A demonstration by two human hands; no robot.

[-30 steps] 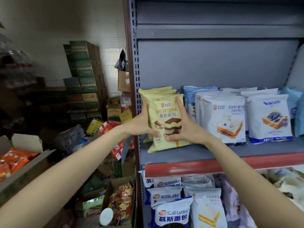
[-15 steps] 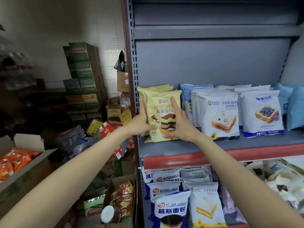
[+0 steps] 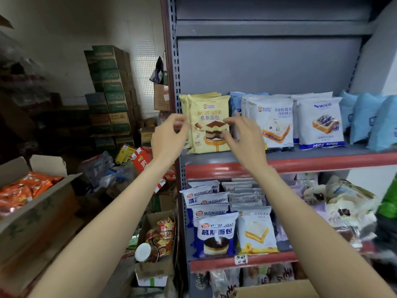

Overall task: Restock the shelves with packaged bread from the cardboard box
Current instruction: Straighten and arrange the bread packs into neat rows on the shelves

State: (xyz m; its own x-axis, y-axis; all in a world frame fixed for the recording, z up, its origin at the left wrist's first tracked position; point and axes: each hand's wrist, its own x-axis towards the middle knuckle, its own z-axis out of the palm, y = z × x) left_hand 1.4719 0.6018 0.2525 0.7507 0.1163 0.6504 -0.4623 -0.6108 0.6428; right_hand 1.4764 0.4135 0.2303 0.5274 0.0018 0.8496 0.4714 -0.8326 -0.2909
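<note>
Since the pale yellow plastic mousse bread packet (image 3: 209, 123) stands upright at the left end of the grey metal shelf (image 3: 279, 152), I have my left hand (image 3: 169, 134) and right hand (image 3: 242, 134) flanking it, fingers loosely curled, holding nothing. I judge it light, soft and crushable; its side edges suit gripping.

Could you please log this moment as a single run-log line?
step: mousse pack stands on upper shelf | left hand: loosely curled, empty | right hand: loosely curled, empty | next: likely fetch another pack
</note>
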